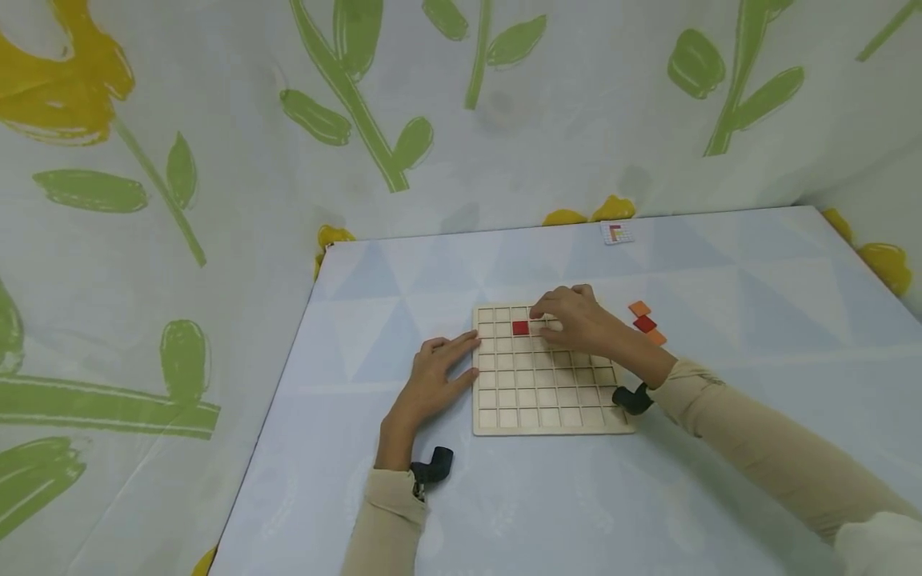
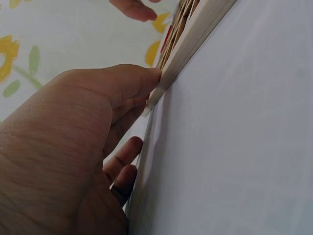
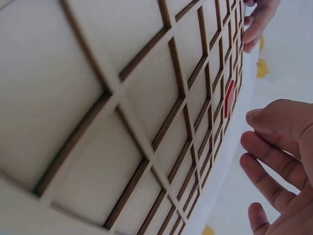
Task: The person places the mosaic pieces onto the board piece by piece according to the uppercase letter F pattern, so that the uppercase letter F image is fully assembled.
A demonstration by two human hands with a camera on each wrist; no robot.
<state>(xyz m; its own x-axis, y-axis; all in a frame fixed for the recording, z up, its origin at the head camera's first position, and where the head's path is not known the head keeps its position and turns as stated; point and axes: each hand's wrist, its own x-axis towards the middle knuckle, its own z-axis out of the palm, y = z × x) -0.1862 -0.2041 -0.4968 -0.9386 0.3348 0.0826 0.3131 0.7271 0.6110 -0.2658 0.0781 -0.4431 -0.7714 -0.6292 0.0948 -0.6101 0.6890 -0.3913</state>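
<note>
A pale wooden grid board (image 1: 507, 398) with raised dividers lies flat on the table. One red square tile (image 1: 520, 328) sits in a cell of its second row from the back. My left hand (image 1: 432, 374) rests at the board's left edge; in the left wrist view its thumb touches the wooden side (image 2: 168, 71). Over the back part of the board hovers my right hand (image 1: 576, 320), just right of the red tile. Its fingers are loosely bent with nothing between thumb and fingertips, as the right wrist view shows, and it hides some cells beneath.
Right of the board lie an orange tile (image 1: 639, 308), a red tile (image 1: 644, 323) and another orange tile (image 1: 656, 338), close together. A small card with a coloured grid pattern (image 1: 617, 233) lies near the table's back edge. Flower-printed cloth (image 1: 238, 160) hangs behind and at the left.
</note>
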